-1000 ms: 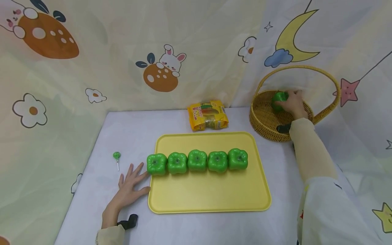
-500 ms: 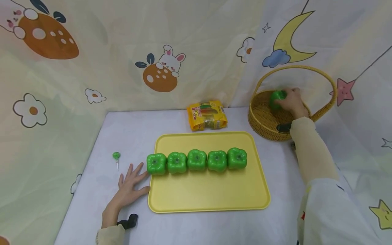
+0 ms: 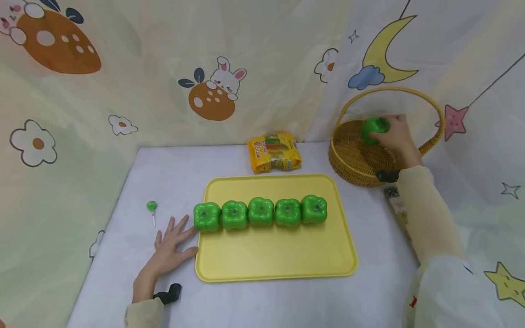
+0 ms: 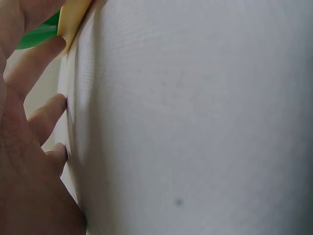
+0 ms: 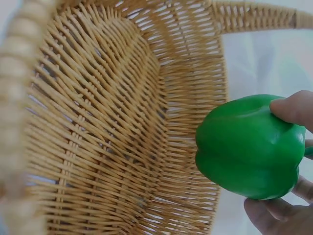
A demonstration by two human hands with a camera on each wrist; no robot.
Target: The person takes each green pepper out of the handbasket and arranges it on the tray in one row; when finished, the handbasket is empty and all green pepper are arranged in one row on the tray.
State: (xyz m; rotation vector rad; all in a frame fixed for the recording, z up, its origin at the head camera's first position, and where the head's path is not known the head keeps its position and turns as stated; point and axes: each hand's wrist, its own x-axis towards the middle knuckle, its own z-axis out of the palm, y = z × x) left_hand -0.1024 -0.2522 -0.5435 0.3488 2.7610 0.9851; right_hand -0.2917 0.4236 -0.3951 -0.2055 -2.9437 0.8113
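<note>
My right hand grips a green bell pepper over the wicker basket at the back right. In the right wrist view, the thumb presses one side of the pepper and fingertips curl under the other, near the basket's rim; the basket's woven inside holds nothing visible. My left hand rests on the table with fingers spread, its tips right at the left edge of the yellow tray. Several green bell peppers stand in a side-by-side row across that tray, the leftmost overlapping its rim.
Behind the tray sits a yellow snack packet. A green lollipop lies left of my left hand. Partly under my right forearm is a narrow packaged item. The basket's tall handle arches over its opening. Patterned cloth hangs behind.
My right hand has raised the bell pepper from inside the basket up toward its rim. The packaged item beneath the forearm shows more. My left hand stays at the tray's edge.
</note>
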